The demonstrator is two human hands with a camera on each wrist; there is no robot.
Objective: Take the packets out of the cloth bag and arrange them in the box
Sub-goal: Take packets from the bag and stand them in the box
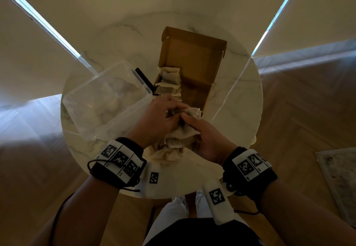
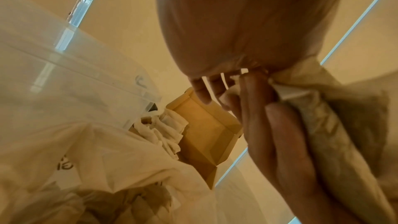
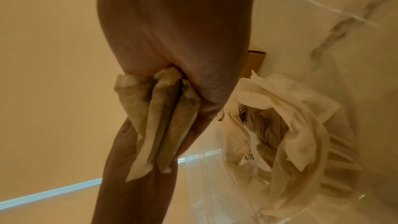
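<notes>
Both hands meet over the near part of the table around a bundle of beige packets (image 1: 183,132). My left hand (image 1: 169,111) grips the bundle's far end from the left, and my right hand (image 1: 192,124) grips it from the right. In the right wrist view the held packets (image 3: 168,122) stand on edge, pressed together. Below them the cream cloth bag (image 1: 169,156) lies crumpled; its mouth (image 3: 286,125) gapes with more packets inside. The brown cardboard box (image 1: 194,93) stands open beyond, with a row of packets (image 1: 169,80) along its left side.
A clear plastic container (image 1: 104,99) sits tilted left of the box, close to my left hand. A dark object (image 1: 144,79) lies between container and box. The round marble table (image 1: 237,111) has bare surface at the right; wooden floor surrounds it.
</notes>
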